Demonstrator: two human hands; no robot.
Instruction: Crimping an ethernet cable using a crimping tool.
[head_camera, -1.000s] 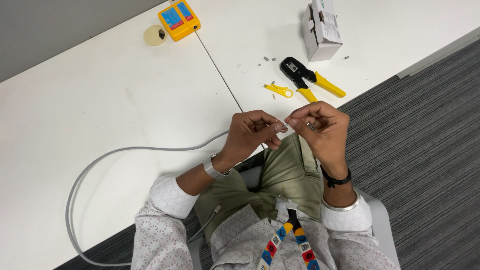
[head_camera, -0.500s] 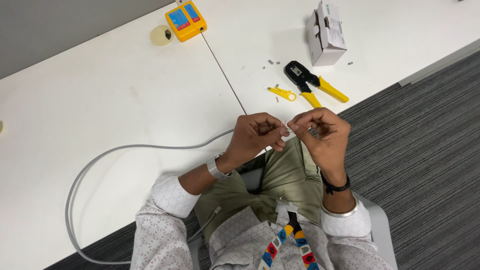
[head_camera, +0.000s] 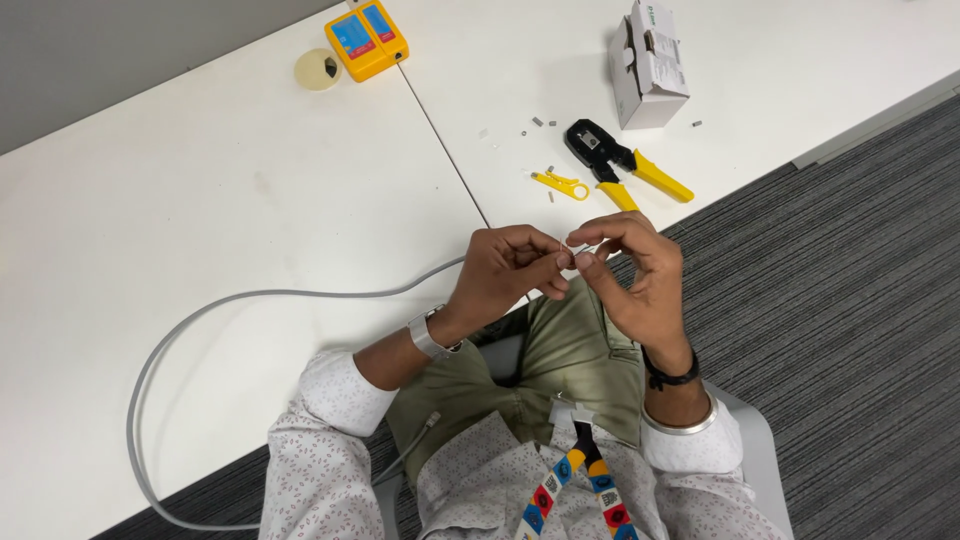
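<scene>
Left hand (head_camera: 505, 272) and right hand (head_camera: 635, 275) meet fingertip to fingertip, both pinched shut on the end of a long grey round cable (head_camera: 250, 298). The cable loops across the white worktop (head_camera: 200, 180). Yellow-handled black crimping pliers (head_camera: 620, 160) lie just beyond.

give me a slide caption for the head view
Both hands, left hand and right hand, pinch the grey cable end above the white table.

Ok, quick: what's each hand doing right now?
Left hand: fingers pinched shut on the end of the long grey round cable.
Right hand: fingertips pinched at the same cable end; what they grip cannot be told.
</scene>
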